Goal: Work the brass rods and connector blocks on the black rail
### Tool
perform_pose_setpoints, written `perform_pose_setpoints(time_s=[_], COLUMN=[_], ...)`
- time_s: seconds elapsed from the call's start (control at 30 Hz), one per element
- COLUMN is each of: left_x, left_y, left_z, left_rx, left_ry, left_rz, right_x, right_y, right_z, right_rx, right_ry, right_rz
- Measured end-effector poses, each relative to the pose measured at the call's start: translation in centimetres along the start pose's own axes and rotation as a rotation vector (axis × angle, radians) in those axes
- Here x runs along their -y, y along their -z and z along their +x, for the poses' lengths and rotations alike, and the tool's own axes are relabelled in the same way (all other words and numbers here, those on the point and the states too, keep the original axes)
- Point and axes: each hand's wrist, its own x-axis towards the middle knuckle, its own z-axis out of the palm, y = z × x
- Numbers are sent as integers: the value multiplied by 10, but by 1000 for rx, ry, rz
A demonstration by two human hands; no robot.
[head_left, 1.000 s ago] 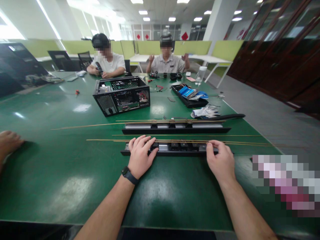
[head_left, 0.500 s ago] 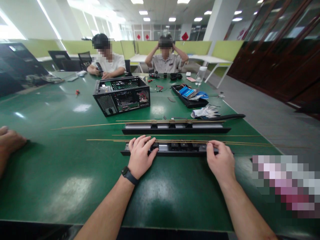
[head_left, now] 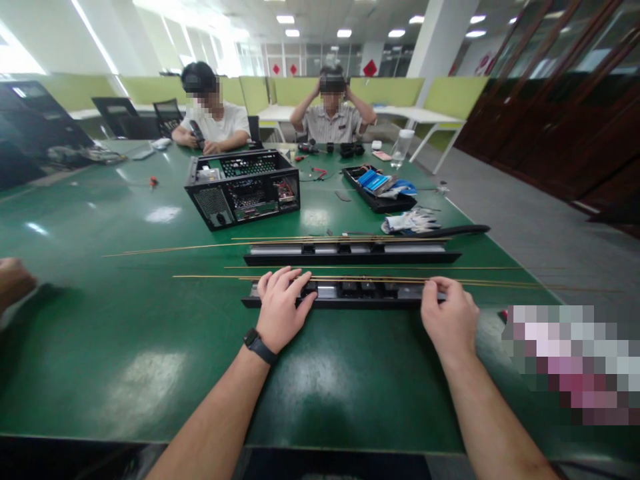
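Observation:
A long black channel (head_left: pixel 333 303) with a silvery inner strip and dark blocks lies crosswise in front of me. Along it run several thin brass-coloured rods (head_left: pixel 197 277). Fingers spread, my left hand (head_left: pixel 283 303) rests over the rods and the left part of the channel, pressing from above. At the right end, my right hand (head_left: pixel 450 313) is closed in a pinch, thumb against index finger, on a thin rod. The fingertips partly hide the grip. Behind lies a second, similar channel (head_left: pixel 415 258), with more thin rods along its top.
An open black computer case (head_left: pixel 207 205) stands beyond the channels. To its right are a black tray (head_left: pixel 373 200) with blue items, white gloves (head_left: pixel 410 221) and a black tube (head_left: pixel 465 231). Two people sit across the green table (head_left: pixel 125 320); another person's hand (head_left: pixel 15 283) is at left.
My right hand has slid a little to the right, and one thin rod's left end has shifted right with it. My left hand stays in place. The other person's hand at left has drawn back leftward.

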Motion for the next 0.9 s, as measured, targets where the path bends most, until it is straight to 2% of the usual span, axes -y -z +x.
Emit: perform_pose_setpoints(time_s=[0.13, 0.3, 0.4, 0.9], left_x=[-1, -2, -2, 1], left_y=[0, 1, 0, -2], left_z=[0, 0, 0, 0], left_rx=[-7, -13, -15, -19], left_ry=[1, -5, -8, -19], left_rz=[0, -3, 2, 7], right_x=[1, 11, 15, 2], right_y=[0, -5, -7, -6], right_z=[-2, -10, -13, -4], right_rx=[8, 106, 105, -4], right_ry=[27, 202, 236, 63], right_rz=[18, 116, 137, 18])
